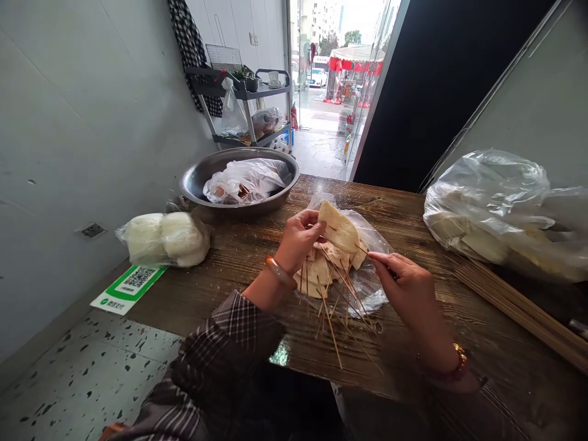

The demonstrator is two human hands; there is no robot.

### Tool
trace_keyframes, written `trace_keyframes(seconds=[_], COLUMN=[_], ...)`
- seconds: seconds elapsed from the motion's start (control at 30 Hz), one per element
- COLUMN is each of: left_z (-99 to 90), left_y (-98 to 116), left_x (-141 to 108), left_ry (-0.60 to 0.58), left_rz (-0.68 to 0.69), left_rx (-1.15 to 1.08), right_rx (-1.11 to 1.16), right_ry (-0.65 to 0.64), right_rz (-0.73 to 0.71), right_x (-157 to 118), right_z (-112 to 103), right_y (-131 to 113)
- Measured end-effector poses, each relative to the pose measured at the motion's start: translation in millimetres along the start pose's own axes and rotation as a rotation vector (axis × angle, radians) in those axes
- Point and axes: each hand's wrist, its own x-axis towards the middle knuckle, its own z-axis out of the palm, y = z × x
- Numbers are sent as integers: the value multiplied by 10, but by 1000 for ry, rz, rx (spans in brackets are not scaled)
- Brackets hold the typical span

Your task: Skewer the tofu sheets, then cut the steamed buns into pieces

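We record the left hand [301, 237] pinching a pale flat sheet [342, 228] over a pile of skewered sheets [316, 278] on spread clear plastic [374, 233]; the right hand [407, 285] grips a bamboo skewer [362, 248] meeting the sheet's edge. Metal basin [192, 184] on table [234, 263]: translucent bag [261, 171], brown sticks [243, 192] visible. Right-side bag [487, 177]: pale pieces [482, 237], indistinct. Left-side bag [204, 239]: white rounded blocks [146, 239].
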Motion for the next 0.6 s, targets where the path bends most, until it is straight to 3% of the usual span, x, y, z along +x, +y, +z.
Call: trace_keyframes(seconds=[0.6], left_z=[45], left_y=[-100], left_x=[15], left_ry=[44], left_rz=[86], left_rx=[88], right_rx=[-200], right_ry=[43], right_rz=[-37], right_x=[-39], right_z=[130], right_y=[-51])
